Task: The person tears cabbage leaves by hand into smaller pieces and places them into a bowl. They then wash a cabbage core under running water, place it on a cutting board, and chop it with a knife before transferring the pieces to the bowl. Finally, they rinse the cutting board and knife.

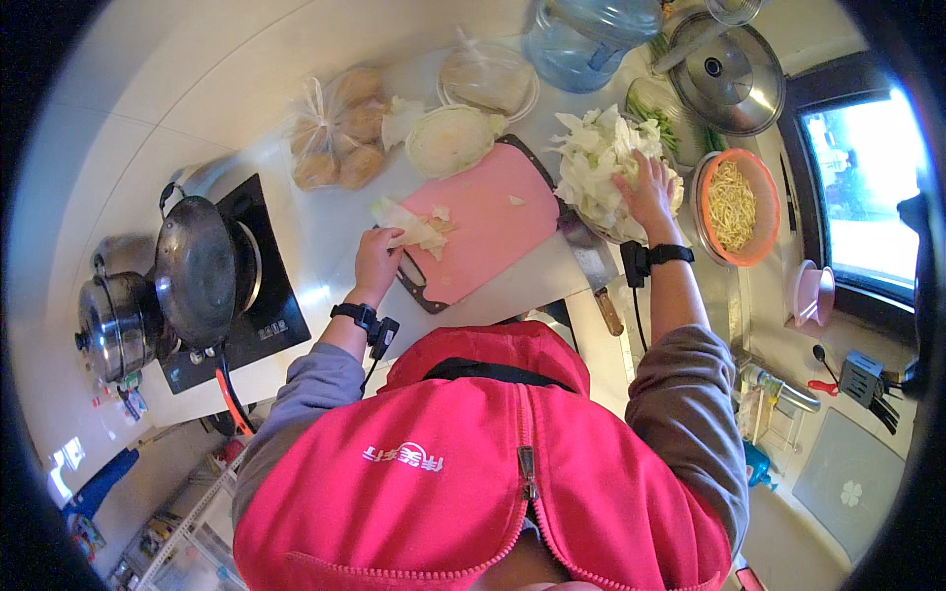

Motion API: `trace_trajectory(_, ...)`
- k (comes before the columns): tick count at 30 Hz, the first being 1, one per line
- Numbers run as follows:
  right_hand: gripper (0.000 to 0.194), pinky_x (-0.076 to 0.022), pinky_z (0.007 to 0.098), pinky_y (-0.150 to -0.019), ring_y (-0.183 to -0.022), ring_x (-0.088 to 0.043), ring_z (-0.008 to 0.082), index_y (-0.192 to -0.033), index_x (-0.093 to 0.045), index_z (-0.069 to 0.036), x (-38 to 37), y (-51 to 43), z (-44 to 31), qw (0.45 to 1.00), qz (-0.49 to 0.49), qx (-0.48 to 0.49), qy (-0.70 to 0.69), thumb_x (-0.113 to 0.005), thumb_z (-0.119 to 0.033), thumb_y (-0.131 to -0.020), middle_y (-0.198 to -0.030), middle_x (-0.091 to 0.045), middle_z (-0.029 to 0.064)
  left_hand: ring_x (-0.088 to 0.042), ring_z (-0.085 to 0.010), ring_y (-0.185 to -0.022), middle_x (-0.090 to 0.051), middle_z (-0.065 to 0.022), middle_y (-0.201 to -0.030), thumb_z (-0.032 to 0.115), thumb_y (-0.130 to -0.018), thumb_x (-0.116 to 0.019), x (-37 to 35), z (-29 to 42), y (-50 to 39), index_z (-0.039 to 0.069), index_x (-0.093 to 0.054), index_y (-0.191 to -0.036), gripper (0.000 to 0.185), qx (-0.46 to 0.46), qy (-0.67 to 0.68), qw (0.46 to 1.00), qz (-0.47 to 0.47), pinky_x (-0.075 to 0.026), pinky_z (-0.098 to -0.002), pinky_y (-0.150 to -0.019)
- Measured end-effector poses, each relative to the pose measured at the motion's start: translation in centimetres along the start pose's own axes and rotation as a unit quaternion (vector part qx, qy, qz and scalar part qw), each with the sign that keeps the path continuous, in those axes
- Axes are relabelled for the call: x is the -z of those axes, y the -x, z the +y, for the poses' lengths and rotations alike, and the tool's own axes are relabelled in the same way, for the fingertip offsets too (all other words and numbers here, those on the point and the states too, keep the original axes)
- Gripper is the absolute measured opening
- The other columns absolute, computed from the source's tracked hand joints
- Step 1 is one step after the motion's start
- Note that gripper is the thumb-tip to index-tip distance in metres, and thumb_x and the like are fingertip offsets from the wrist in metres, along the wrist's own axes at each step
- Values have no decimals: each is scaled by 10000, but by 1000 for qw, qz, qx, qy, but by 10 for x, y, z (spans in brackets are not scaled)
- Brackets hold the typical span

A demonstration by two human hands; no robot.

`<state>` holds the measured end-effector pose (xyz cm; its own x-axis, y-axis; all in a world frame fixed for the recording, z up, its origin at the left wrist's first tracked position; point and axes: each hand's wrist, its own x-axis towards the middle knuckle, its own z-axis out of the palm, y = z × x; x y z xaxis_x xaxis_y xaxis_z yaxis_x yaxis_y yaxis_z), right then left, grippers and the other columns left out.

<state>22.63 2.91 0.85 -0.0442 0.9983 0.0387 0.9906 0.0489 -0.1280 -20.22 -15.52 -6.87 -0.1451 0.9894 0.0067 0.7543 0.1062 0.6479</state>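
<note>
At the near left end of the pink cutting board [488, 221], my left hand [378, 262] pinches a pale cabbage leaf piece [415, 227]. Small scraps lie beside that piece on the board. My right hand [650, 196] rests, fingers spread, on a heap of torn cabbage leaves [602, 166]. The heap fills a container that it mostly hides. Behind the board's far edge sits a cut cabbage [451, 140], pale cut face showing. A cleaver [591, 255] with a wooden handle lies at the board's right end, its blade partly hidden.
An induction cooktop [277, 295] with a wok [196, 270] stands left, beside a lidded pot [114, 325]. Bagged round brown items [340, 133] lie behind. Bean sprouts [730, 207] fill an orange basket [768, 221] at right. A water jug [584, 44] and pan lid [728, 74] stand farther back.
</note>
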Motion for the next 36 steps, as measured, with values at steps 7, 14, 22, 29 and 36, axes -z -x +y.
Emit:
trace_trajectory(7, 419, -370, 439, -945, -1104, -492, 331, -1108, -583, -134, 31, 18, -19, 957, 254, 42, -134, -702, -305, -744, -1161, -558, 146, -550, -296, -952, -628, -115, -931, 71, -653, -685, 2, 3, -12, 56, -638, -926, 277, -87, -106, 990, 17, -453, -374, -818)
trace_trajectory(14, 437, -386, 409, -949, -1104, -506, 285, -1151, -570, -92, -74, 79, -174, 910, -103, 266, -300, -646, -278, -762, -1139, -561, 168, -609, -288, -768, -634, -138, -798, 155, -760, -666, 17, -25, -10, 27, -641, -861, 164, 81, 11, 991, 102, -477, -355, -690)
trace_trajectory(22, 317, -454, 438, -828, -1062, -474, 335, -1050, -587, -88, -123, 101, -272, 924, -163, 319, -132, -611, -128, -736, -1080, -513, 134, -622, -240, -748, -636, -130, -816, 146, -772, -682, 50, -36, 37, 4, -634, -847, 168, 144, 58, 979, 135, -485, -316, -688)
trace_trajectory(29, 200, -460, 380, -786, -975, -519, 288, -890, -614, -41, -137, 114, -223, 892, -160, 325, -272, -604, -40, -690, -923, -551, 139, -621, -227, -742, -638, -125, -809, 121, -763, -693, 42, -44, 32, 2, -635, -847, 157, 118, 91, 981, 127, -485, -308, -681)
trace_trajectory(36, 222, -445, 367, -807, -902, -552, 277, -902, -625, -76, 10, 22, -82, 951, 182, 198, -156, -650, -15, -690, -926, -591, 105, -565, -105, -671, -627, -46, -750, 109, -783, -679, 36, -29, 2, -6, -637, -872, 150, 165, 151, 970, 91, -456, -246, -626)
